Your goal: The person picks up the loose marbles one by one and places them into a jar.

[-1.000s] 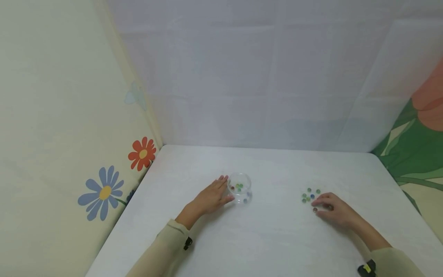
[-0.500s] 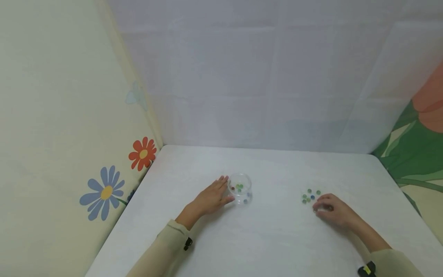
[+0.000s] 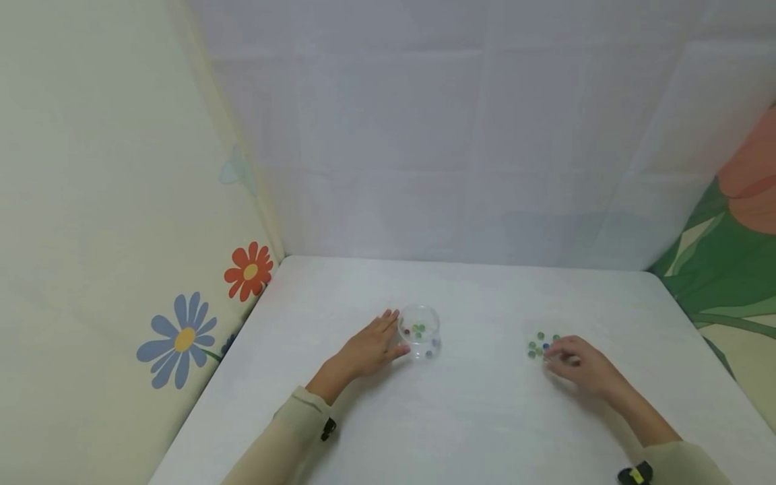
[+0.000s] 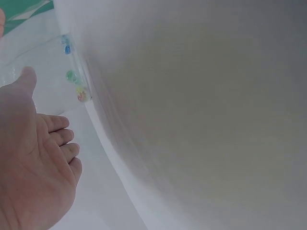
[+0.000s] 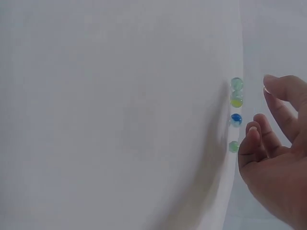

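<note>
In the head view a clear round container (image 3: 419,325) stands on the white table with several glass marbles (image 3: 418,330) in it, red, green and blue. My left hand (image 3: 366,350) lies along its left side, fingers and thumb extended; the left wrist view shows the thumb and fingers around the container's wall. At the right, several loose green and blue marbles (image 3: 532,353) lie in a cluster. Just beside them, my right hand (image 3: 585,367) has thumb and index fingertips together, pinching the brownish marble, which those fingertips mostly hide. Its other fingers curl loosely in the right wrist view.
The white table (image 3: 473,417) ends at a white backdrop (image 3: 461,168). Flower-printed cloth (image 3: 91,202) hangs at the left, and a large printed plant (image 3: 736,269) at the right.
My right fingertips have closed over the brownish marble, which no longer shows on the table, and the hand has shifted slightly left and up. My left hand has stayed at the container.
</note>
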Action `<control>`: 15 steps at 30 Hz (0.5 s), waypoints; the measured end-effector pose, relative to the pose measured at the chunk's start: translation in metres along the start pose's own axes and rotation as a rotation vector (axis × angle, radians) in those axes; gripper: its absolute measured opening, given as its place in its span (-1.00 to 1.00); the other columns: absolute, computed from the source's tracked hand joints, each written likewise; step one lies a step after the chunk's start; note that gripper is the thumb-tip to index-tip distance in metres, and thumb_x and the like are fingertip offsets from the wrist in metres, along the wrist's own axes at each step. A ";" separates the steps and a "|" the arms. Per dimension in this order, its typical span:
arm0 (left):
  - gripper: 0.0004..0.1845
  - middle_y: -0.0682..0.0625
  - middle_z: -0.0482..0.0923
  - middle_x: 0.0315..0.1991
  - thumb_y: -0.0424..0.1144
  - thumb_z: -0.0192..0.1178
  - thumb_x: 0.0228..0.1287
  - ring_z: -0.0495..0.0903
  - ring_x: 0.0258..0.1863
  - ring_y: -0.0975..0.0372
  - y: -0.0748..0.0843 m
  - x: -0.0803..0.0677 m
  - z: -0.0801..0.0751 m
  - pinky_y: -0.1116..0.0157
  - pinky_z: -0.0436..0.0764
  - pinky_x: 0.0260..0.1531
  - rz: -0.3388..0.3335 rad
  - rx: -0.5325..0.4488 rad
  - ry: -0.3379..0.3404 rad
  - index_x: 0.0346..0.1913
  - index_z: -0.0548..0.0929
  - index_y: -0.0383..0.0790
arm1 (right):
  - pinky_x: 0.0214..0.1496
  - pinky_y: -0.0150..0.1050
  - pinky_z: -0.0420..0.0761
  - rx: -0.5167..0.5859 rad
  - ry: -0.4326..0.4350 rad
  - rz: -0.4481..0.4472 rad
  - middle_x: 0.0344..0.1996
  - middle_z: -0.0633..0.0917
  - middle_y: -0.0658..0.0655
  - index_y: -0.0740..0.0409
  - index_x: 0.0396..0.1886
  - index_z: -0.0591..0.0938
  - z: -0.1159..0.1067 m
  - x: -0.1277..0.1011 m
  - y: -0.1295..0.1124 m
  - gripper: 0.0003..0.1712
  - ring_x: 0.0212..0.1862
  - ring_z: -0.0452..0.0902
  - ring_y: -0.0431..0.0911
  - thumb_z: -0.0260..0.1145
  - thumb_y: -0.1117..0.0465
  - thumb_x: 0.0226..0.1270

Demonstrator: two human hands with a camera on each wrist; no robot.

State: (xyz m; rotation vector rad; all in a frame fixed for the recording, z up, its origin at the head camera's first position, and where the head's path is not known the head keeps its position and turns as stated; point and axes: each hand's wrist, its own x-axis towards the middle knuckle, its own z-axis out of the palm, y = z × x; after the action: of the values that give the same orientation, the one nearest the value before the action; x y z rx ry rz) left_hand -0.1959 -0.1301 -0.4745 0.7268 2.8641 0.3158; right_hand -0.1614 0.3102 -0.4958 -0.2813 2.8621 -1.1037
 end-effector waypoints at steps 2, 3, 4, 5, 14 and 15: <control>-0.13 -0.17 -0.07 0.63 0.25 -0.16 0.57 -0.12 0.63 0.05 0.000 0.000 0.001 0.13 -0.06 0.61 0.001 0.008 -0.004 0.59 0.02 -0.38 | 0.02 -0.06 0.64 0.010 0.002 -0.005 0.04 0.61 0.21 0.09 -0.10 0.72 0.000 0.001 -0.003 -0.81 -0.01 0.53 0.02 0.44 0.19 0.32; -0.13 -0.17 -0.06 0.63 0.25 -0.16 0.57 -0.11 0.63 0.05 -0.001 0.000 0.001 0.13 -0.05 0.61 0.003 0.011 -0.003 0.59 0.03 -0.38 | 0.02 -0.06 0.65 0.011 0.002 -0.008 0.04 0.61 0.21 0.09 -0.09 0.72 0.000 0.001 -0.004 -0.81 -0.01 0.54 0.02 0.44 0.18 0.33; -0.13 -0.17 -0.06 0.63 0.25 -0.16 0.57 -0.11 0.63 0.05 -0.001 0.001 0.001 0.13 -0.05 0.61 0.005 0.014 -0.001 0.59 0.03 -0.39 | 0.03 -0.05 0.64 0.016 0.002 -0.009 0.04 0.61 0.21 0.09 -0.09 0.71 0.000 0.002 -0.005 -0.81 0.00 0.54 0.03 0.44 0.19 0.33; -0.13 -0.18 -0.05 0.63 0.25 -0.15 0.57 -0.11 0.63 0.05 -0.001 0.001 0.002 0.13 -0.04 0.61 0.007 0.014 0.001 0.59 0.03 -0.39 | 0.03 -0.04 0.64 0.020 0.002 -0.008 0.04 0.61 0.21 0.09 -0.08 0.71 0.000 0.002 -0.007 -0.80 0.00 0.53 0.03 0.43 0.18 0.34; -0.12 -0.18 -0.06 0.63 0.26 -0.17 0.57 -0.11 0.63 0.06 -0.001 0.001 0.002 0.13 -0.05 0.61 0.010 0.013 0.004 0.59 0.03 -0.39 | 0.01 -0.15 0.61 0.073 0.006 -0.004 0.10 0.61 0.21 0.12 -0.01 0.70 0.001 0.005 -0.017 -0.72 0.02 0.53 0.01 0.42 0.11 0.38; -0.12 -0.18 -0.06 0.63 0.26 -0.17 0.57 -0.11 0.63 0.05 -0.001 0.001 0.002 0.13 -0.04 0.61 0.011 0.014 0.006 0.59 0.04 -0.39 | 0.00 -0.18 0.61 0.078 0.008 -0.006 0.10 0.61 0.21 0.12 0.00 0.70 0.001 0.006 -0.018 -0.72 0.02 0.52 0.00 0.42 0.10 0.38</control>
State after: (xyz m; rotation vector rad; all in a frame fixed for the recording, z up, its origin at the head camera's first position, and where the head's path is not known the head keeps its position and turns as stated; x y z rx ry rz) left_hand -0.1968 -0.1299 -0.4764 0.7458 2.8713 0.3007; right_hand -0.1646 0.2955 -0.4848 -0.2822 2.8193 -1.2165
